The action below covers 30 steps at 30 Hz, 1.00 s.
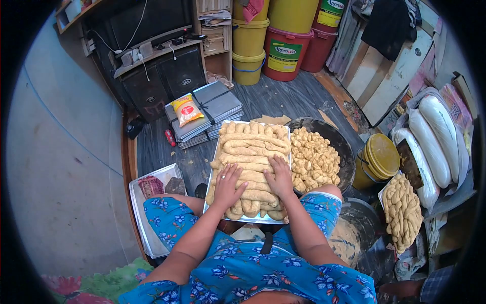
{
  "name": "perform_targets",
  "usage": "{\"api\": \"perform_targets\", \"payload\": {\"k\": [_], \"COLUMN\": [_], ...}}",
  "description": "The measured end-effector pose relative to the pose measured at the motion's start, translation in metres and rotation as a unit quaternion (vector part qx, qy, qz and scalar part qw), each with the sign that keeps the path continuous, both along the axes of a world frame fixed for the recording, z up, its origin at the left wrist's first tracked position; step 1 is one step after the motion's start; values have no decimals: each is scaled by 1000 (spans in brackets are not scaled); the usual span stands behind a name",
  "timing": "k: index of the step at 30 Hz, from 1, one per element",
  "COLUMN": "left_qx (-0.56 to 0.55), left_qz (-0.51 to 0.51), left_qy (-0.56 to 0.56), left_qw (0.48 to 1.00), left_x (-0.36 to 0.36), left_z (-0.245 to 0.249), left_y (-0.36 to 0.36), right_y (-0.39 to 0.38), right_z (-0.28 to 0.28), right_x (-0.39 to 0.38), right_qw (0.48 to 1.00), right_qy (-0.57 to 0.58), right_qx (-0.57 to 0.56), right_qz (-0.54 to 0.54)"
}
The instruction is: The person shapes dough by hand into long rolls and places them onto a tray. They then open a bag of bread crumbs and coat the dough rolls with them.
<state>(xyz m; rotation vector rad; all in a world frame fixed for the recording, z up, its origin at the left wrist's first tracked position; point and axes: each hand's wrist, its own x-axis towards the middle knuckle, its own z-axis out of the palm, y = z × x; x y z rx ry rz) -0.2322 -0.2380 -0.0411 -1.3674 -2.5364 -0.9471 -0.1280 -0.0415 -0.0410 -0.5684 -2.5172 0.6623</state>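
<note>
A metal tray rests in front of me between my knees, piled with long rolls of dough. My left hand lies on the rolls near the tray's left side, fingers spread, a ring on one finger. On the right part of the same rolls my right hand lies flat with its fingers apart. Neither hand grips a roll. Just right of the tray, a wide dark basin holds many small knotted dough pieces.
Stacked trays carry a yellow packet beyond the dough. An empty-looking tray with a cloth is at left. Right are a yellow bucket, braided dough, a black tub and part of a person.
</note>
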Motion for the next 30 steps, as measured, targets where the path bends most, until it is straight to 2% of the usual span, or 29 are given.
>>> {"api": "perform_targets", "payload": {"k": [30], "left_qx": [0], "left_qz": [0], "left_qy": [-7], "left_qw": [1000], "left_x": [0], "left_z": [0], "left_y": [-1], "right_y": [2], "right_z": [-8], "right_x": [2], "right_qw": [1000], "right_qy": [18], "right_qx": [-7], "right_qz": [2]}}
